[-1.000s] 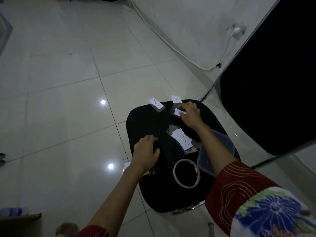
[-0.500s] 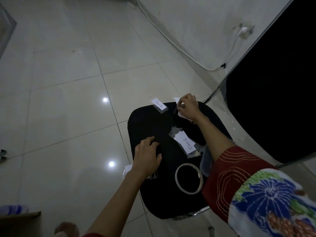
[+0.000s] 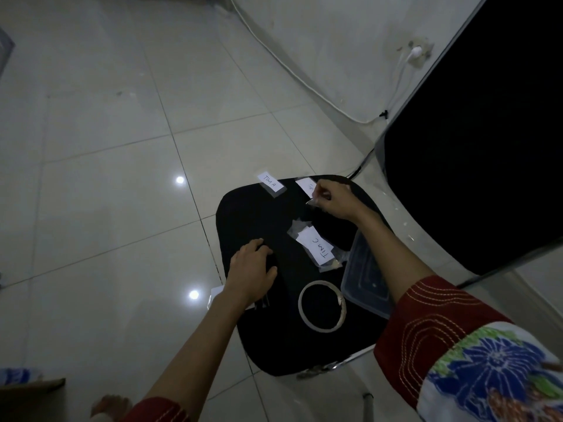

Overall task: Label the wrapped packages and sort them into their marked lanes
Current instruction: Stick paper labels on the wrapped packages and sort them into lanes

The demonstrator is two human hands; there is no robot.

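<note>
A black seat pad [image 3: 249, 214] serves as the work surface. At its far edge lie a white lane label reading "TIM A" [image 3: 271, 183] and a second white label [image 3: 305, 184], partly hidden by my fingers. My right hand [image 3: 335, 199] pinches a small clear-wrapped package [image 3: 312, 202] just beside that second label. A clear package with a "TIM C" label [image 3: 316, 248] lies mid-seat. My left hand [image 3: 251, 274] rests palm down on the seat's left side, over a dark flat item and a white-edged packet [image 3: 217, 292].
A ring of clear tape [image 3: 322, 306] lies on the near part of the seat. A clear plastic container [image 3: 365, 278] sits at the right edge under my right forearm. A large black panel [image 3: 475, 141] stands to the right; tiled floor surrounds the seat.
My right hand picked up the small package from the seat and carried it toward the second label at the far edge. My left hand stayed in place.
</note>
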